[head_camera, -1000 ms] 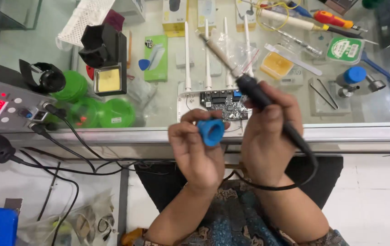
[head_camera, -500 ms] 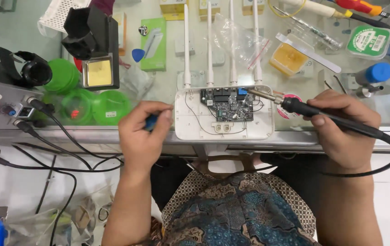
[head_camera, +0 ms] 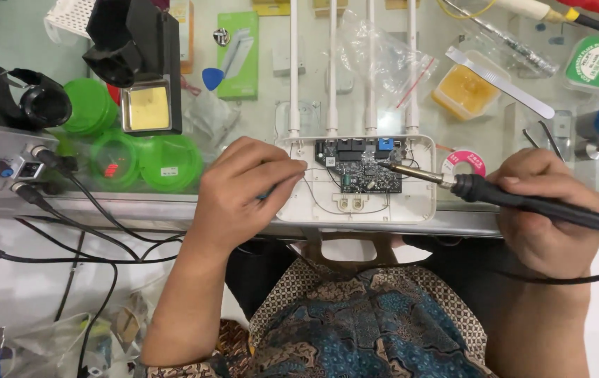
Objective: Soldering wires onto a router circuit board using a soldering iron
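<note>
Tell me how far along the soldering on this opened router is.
Done: the white router shell lies open, its circuit board exposed. In hand: the right hand holds the soldering iron with its tip at the board's right edge, while the left hand pinches something thin and blue by the shell's left side. Left: no cover is on the shell; joint quality is too small to judge.
</note>
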